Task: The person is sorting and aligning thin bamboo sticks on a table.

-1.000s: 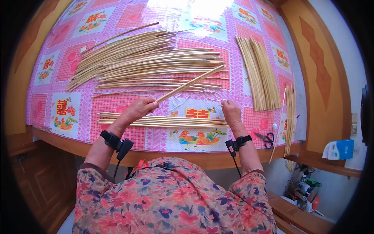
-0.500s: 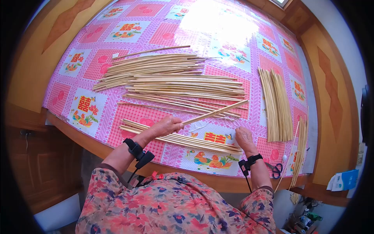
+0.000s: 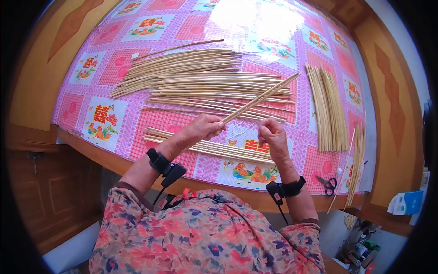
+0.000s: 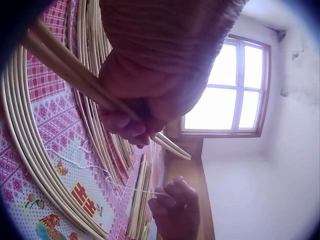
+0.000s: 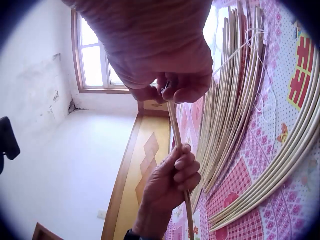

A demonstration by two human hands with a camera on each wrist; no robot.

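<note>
On the desk (image 3: 91, 147), a row of sticks (image 3: 219, 150) runs partly hidden under the left forearm. The left hand (image 3: 201, 129), fingers curled, grips two slanting sticks (image 3: 260, 99), covering part of them. The right hand (image 3: 273, 137) pinches a thin white string (image 4: 145, 191), its end hidden by the fingers. Scissors (image 3: 327, 184) lie farther right.

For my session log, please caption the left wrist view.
Left hand gripping pale sticks, right hand pinching white thread, above a patterned tablecloth.
</note>
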